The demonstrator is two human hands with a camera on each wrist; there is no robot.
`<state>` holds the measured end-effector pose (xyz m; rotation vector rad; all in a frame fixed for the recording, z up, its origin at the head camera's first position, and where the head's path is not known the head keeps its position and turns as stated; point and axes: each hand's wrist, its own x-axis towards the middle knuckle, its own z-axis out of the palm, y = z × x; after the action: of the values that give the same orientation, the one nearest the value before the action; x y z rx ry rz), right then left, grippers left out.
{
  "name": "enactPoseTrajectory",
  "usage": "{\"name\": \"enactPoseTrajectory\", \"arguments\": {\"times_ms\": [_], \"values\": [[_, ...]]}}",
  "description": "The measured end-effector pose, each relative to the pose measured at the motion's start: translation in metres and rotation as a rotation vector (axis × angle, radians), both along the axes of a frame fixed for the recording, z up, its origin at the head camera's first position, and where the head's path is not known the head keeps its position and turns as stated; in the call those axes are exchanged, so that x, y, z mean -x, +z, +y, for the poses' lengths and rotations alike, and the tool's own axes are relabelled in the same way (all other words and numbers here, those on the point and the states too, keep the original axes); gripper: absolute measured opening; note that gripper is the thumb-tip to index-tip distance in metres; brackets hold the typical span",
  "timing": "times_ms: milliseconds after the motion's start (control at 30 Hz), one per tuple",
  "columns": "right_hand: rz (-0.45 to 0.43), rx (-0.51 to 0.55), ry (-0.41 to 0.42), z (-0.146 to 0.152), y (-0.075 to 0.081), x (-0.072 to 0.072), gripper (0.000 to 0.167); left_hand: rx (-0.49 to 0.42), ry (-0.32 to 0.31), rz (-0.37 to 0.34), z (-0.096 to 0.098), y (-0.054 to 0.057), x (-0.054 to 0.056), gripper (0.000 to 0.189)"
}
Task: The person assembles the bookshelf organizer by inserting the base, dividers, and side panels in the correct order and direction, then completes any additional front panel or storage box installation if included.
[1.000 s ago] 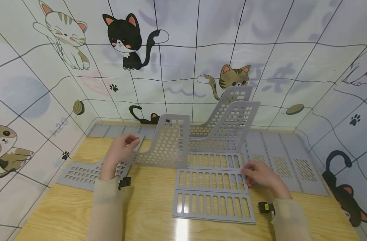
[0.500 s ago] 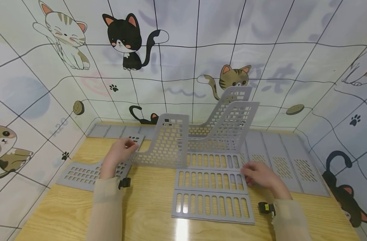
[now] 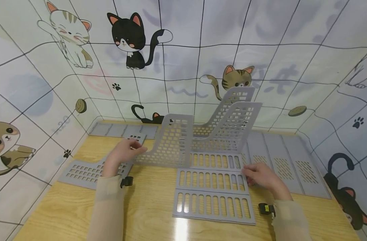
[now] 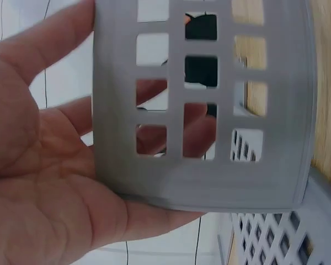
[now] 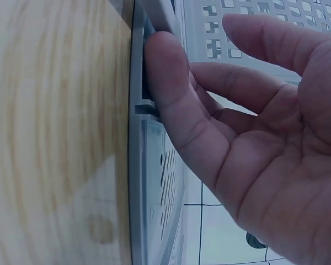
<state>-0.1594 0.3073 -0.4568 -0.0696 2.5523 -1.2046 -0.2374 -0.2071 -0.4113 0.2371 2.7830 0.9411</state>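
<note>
My left hand (image 3: pixel 123 155) holds the low end of an upright grey perforated panel (image 3: pixel 186 140). In the left wrist view, bent fingers show through its square holes, and the thumb meets the panel's edge. My right hand (image 3: pixel 261 175) touches the right edge of a grey slotted panel (image 3: pixel 213 191), which lies folded out on the table. Its thumb (image 5: pixel 259 41) stands apart from that edge in the right wrist view. Two more perforated side panels, a front one (image 3: pixel 253 117) and a rear one (image 3: pixel 247 95), stand upright at the slotted panel's far end.
A flat perforated panel (image 3: pixel 64 175) lies beneath my left forearm. Ribbed grey panels (image 3: pixel 266 145) lie flat at the right, and another grey strip (image 3: pixel 130 130) runs along the back. A cat-print curtain (image 3: pixel 183 60) surrounds the wooden table (image 3: pixel 150 207).
My left hand has moved slightly right, its fingertips now at the perforated panel's upper edge. The right hand stays at the slotted panel's edge. The head view has shifted a little.
</note>
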Motion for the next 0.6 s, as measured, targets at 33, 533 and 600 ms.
{"name": "enactPoseTrajectory", "arguments": {"times_ms": [33,533,600], "values": [[0.000,0.002,0.000,0.000,0.000,0.000,0.046,0.002,-0.008,-0.001,0.001,0.000,0.000,0.051],[-0.008,0.025,0.024,-0.011,-0.001,-0.001,0.051,-0.091,-0.108,-0.077,0.043,-0.009,0.003,0.044],[-0.012,0.039,0.015,-0.009,-0.002,-0.001,0.051,-0.104,-0.103,-0.089,0.043,-0.007,0.002,0.038]]}}
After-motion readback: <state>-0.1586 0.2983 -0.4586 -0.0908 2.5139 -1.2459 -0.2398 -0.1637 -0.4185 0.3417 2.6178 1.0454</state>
